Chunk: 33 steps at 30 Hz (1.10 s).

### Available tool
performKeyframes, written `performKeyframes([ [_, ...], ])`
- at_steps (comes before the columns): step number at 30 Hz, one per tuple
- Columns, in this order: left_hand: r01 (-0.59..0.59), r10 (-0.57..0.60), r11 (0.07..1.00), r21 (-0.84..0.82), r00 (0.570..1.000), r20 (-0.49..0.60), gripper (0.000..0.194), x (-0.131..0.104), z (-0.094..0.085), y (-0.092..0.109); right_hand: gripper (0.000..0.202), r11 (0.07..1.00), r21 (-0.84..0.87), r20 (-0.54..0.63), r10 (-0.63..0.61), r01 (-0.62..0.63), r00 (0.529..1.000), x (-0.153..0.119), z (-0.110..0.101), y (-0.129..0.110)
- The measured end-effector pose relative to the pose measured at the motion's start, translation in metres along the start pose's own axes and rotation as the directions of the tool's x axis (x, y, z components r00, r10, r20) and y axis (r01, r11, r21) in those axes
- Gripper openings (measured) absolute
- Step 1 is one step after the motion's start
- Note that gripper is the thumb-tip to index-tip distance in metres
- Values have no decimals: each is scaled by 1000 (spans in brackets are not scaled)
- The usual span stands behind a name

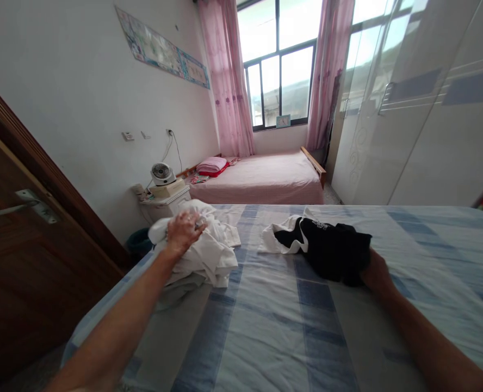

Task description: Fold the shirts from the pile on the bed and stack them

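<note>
My left hand (185,231) is closed on a crumpled white garment (215,247) at the top of a loose heap of clothes on the left of the bed. A grey-green cloth (182,291) shows beneath that heap. To the right lies a black garment with white edging (335,247) and a small white print, bunched on the sheet. My right hand (376,270) has its fingers tucked under the right end of the black garment, gripping it; the fingertips are hidden by the fabric.
The bed (261,332) has a blue and white checked sheet. Beyond it stands a pink-covered bed (266,174) below the window. A small fan (162,173) sits on a white bedside cabinet (170,202). A wooden door (33,261) is at left, a glossy wardrobe (413,120) at right.
</note>
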State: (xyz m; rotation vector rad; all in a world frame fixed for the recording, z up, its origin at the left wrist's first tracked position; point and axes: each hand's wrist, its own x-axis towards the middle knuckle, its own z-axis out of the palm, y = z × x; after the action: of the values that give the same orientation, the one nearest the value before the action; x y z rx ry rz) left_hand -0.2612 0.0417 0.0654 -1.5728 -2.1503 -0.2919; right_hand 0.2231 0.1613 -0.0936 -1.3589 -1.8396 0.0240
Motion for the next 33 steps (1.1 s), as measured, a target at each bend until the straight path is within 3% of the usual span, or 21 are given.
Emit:
performKeyframes([
  [2,41,-38,999,-27,994,100,40,-7,32,-2,10,999,13,4,42,-42,999,0,-1,-2],
  [4,57,-49,997,-51,988,149,39,-6,44,-6,8,997,20,5,69,-69,998,0,-2,-5],
  [6,65,-54,996,-61,987,154,41,-1,38,-8,7,997,26,0,73,-73,997,0,-3,-8],
  [8,56,-51,996,-73,996,69,42,2,22,0,7,995,43,-9,85,-85,996,0,-4,-11],
  [11,-133,118,981,-142,987,-109,41,-14,2,40,9,993,65,-11,98,-97,995,0,-7,-14],
  [12,-255,238,952,-170,965,-113,39,-25,-1,57,9,993,68,-7,97,-96,995,0,-8,-16],
  [14,-511,515,834,-206,856,-40,35,-50,3,87,10,994,69,-2,91,-90,996,0,-9,-18],
  [16,-622,642,758,-194,764,58,26,-70,15,102,11,994,64,1,90,-90,996,0,-11,-20],
  [17,-629,647,760,-163,755,104,22,-77,23,103,12,994,64,3,89,-89,996,-1,-11,-21],
  [21,-553,542,833,0,817,196,31,-77,50,76,16,994,74,10,84,-84,996,-2,-9,-21],
  [23,-531,520,847,0,830,202,32,-71,53,64,16,993,85,2,82,-82,997,-3,-7,-20],
  [25,-504,500,863,-37,842,203,30,-67,48,66,17,992,96,-8,83,-82,997,-4,-6,-20],
  [28,-447,474,877,-175,864,170,23,-70,34,96,15,989,112,-58,101,-94,993,-1,-11,-29],
  [30,-364,435,851,-378,892,120,22,-74,28,125,14,988,138,-119,93,-77,989,2,-20,-45],
  [33,-149,316,672,-725,943,100,30,-74,29,164,19,969,248,-96,39,-14,995,6,-39,-85],
])
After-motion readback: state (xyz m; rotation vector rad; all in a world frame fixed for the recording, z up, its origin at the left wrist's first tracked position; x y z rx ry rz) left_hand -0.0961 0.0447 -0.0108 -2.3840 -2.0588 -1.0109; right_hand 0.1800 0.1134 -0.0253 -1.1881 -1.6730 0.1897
